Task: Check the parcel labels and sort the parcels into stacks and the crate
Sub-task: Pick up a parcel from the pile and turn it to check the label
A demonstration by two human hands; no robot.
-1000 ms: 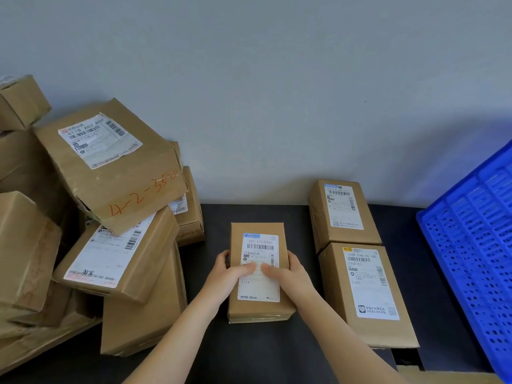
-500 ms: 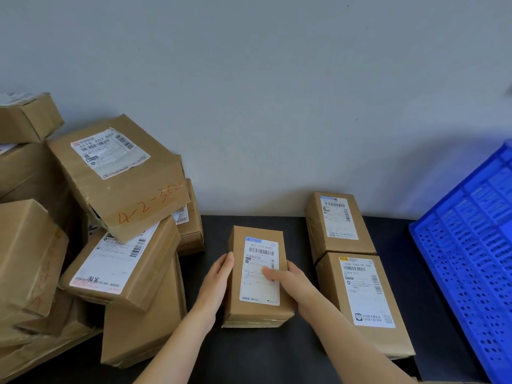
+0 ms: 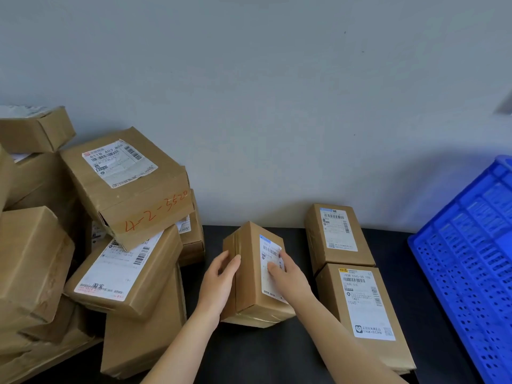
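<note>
A small brown parcel [image 3: 250,261] with a white label sits tilted on the dark table [image 3: 277,353], its left side raised and its label turned to the right. My left hand [image 3: 219,281] lies flat against its left side with straight fingers. My right hand [image 3: 288,275] rests on the label with fingers spread. Two labelled parcels lie flat to the right, the far parcel [image 3: 336,236] near the wall and the near parcel [image 3: 365,311] in front of it. The blue crate [image 3: 471,261] stands at the right edge.
A loose pile of several brown parcels fills the left side; its top parcel [image 3: 124,181] bears red writing "4-2-3520", and a labelled one [image 3: 122,273] leans under it. A grey wall [image 3: 277,106] closes the back of the table.
The small parcel went from lying flat to tilted, its left side lifted. My left hand slid from the label to the parcel's left side; my right hand stayed on the label.
</note>
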